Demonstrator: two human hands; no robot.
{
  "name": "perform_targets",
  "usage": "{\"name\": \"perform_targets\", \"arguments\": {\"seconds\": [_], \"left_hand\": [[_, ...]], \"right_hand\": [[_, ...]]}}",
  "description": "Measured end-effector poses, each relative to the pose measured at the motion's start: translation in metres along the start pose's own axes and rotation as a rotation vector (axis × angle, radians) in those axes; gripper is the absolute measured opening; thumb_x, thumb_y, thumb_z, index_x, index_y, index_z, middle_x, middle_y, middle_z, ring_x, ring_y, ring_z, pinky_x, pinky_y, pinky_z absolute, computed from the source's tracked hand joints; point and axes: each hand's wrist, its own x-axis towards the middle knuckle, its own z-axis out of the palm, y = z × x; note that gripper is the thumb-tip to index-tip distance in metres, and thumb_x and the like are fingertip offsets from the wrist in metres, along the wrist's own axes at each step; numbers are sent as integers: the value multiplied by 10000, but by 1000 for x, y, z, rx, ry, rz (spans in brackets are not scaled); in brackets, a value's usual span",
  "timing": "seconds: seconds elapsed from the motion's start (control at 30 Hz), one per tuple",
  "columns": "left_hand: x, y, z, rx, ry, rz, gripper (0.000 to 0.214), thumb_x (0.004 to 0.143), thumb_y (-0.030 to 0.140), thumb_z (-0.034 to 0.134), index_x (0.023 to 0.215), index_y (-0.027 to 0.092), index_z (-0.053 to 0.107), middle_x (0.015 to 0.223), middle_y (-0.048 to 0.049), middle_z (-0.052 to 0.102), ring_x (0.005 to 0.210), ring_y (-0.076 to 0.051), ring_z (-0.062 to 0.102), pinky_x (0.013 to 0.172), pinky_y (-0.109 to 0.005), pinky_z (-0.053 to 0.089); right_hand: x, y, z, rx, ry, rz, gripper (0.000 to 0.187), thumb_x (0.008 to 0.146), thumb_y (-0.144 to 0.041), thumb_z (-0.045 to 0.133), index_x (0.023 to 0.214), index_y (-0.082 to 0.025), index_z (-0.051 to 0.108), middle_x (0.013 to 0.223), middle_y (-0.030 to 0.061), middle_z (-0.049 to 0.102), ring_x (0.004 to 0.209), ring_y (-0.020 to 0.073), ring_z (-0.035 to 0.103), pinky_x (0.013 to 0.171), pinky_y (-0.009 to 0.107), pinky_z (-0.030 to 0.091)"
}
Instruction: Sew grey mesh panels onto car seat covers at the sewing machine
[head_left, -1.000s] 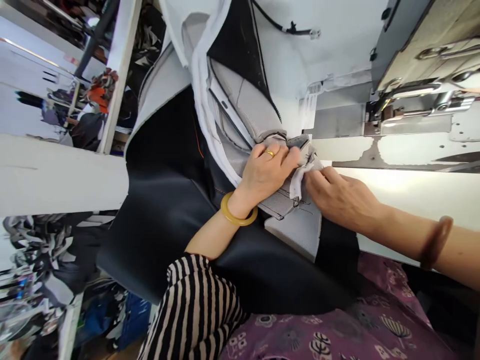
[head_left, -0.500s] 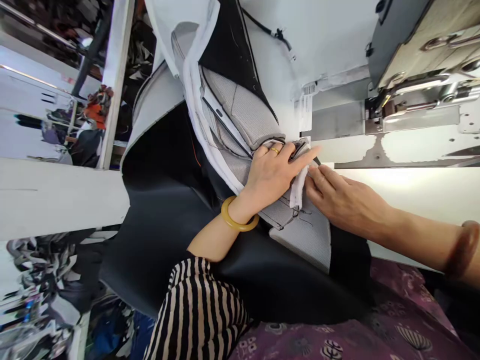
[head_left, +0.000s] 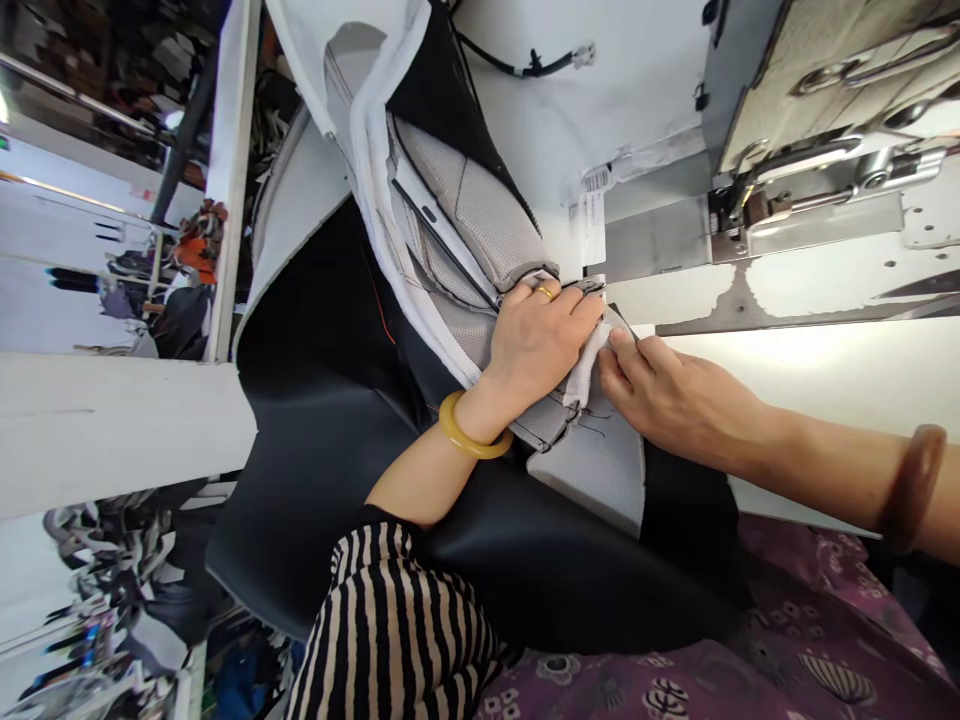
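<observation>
A large sewn cover, black on the smooth side [head_left: 322,440] with grey mesh-backed panels [head_left: 495,215] on its inside, spreads over the white table and my lap. My left hand [head_left: 536,340], with a ring and a yellow bangle, presses down on the bunched grey layers, its fingers curled over their folded edge. Close by on the right, my right hand [head_left: 667,395] pinches the edge of the grey fabric beside a short white padded strip [head_left: 585,368]. Loose black threads hang below that strip. A longer white strip [head_left: 382,215] curves along the cover's left side.
A sewing machine [head_left: 832,150] with metal plates stands at the right. A black cable [head_left: 517,70] with a connector and a barcode label [head_left: 594,215] lie at the back. Scrap piles [head_left: 127,560] fill shelves on the left, and a white beam [head_left: 120,430] crosses there.
My left index finger, stretched out before, has folded down onto the layers. My right hand stays pinched at the edge. The whole view has shifted slightly, with the machine now further left.
</observation>
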Motion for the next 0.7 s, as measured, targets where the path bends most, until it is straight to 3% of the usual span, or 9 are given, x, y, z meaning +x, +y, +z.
{"name": "perform_targets", "arguments": {"seconds": [0.1, 0.23, 0.33, 0.43, 0.57, 0.7], "left_hand": [[1, -1, 5, -31, 2, -1, 315, 1015, 302, 354, 887, 220, 630, 797, -50, 656, 855, -217, 526, 777, -387, 333], [-1, 0, 7, 33, 103, 36, 275, 1007, 289, 399, 901, 211, 640, 778, -36, 642, 830, -206, 540, 749, -380, 348], [-2, 2, 3, 108, 173, 67, 269, 993, 195, 393, 921, 192, 652, 968, -41, 680, 813, -185, 569, 711, -364, 372], [-1, 2, -2, 163, 178, 115, 290, 971, 130, 382, 907, 191, 659, 1129, -20, 678, 811, -167, 590, 684, -350, 397], [0, 2, -5, 167, 138, 146, 330, 964, 74, 358, 882, 191, 656, 1022, 3, 695, 831, -166, 606, 679, -344, 399], [-1, 1, -3, 141, 145, 154, 335, 984, 84, 333, 870, 182, 633, 933, 4, 672, 836, -167, 588, 695, -344, 382]], "right_hand": [[3, -1, -2, 10, -8, 5, 358, 875, -8, 366, 1067, 44, 664, 1011, 241, 691, 821, 215, 608, 691, 312, 449], [5, 6, -7, 105, -81, -42, 345, 861, 3, 369, 1001, 11, 685, 979, 226, 694, 813, 216, 605, 671, 314, 447], [-3, 26, -4, 266, -127, -77, 317, 854, -57, 418, 1024, -26, 684, 1057, 196, 687, 827, 214, 605, 692, 332, 471], [-18, 57, 8, 500, -129, -173, 402, 890, -242, 474, 1243, -109, 614, 1248, 114, 641, 1048, 233, 593, 835, 362, 503], [-25, 85, 25, 582, -48, -361, 512, 966, -454, 398, 1364, -157, 523, 1381, 88, 561, 1276, 246, 495, 971, 402, 487], [-14, 75, 28, 437, 44, -400, 358, 957, -171, 391, 1255, -132, 587, 1243, 120, 640, 1190, 219, 566, 846, 344, 538]]}}
